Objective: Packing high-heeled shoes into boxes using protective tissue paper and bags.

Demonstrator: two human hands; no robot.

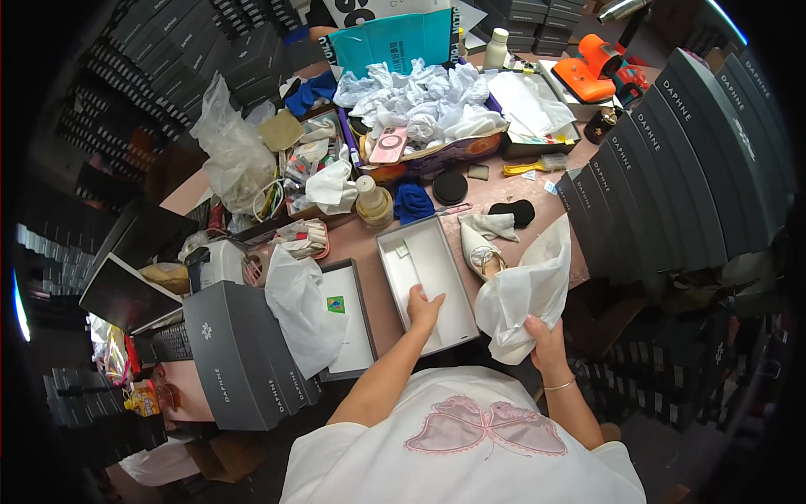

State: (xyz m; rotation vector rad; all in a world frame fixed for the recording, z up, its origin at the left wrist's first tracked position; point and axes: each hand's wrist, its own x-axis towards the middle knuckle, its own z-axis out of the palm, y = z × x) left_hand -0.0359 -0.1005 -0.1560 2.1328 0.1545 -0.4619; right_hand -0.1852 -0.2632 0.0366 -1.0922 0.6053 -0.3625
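An open shoe box [457, 323] with a white inside lies in front of me on the pink table. My left hand [426, 309] reaches into it, thumb apart from the fingers, and holds nothing that I can see. To the right, my right hand [546, 340] grips the lower edge of a sheet of white tissue paper [525, 298]. That paper partly covers a pale shoe [477, 248], whose pointed toe and strap show beyond it. Left of the box lies a dark-rimmed tray-like box part [363, 315] with more tissue paper [309, 311] over its side.
Dark grey shoe boxes stand at right [672, 168] and left [243, 361]. Farther back are a carton of crumpled paper [420, 155], a pump bottle [374, 202], a blue cloth [412, 203], a yellow-handled brush [537, 165], an orange device [588, 71] and a plastic bag [235, 160].
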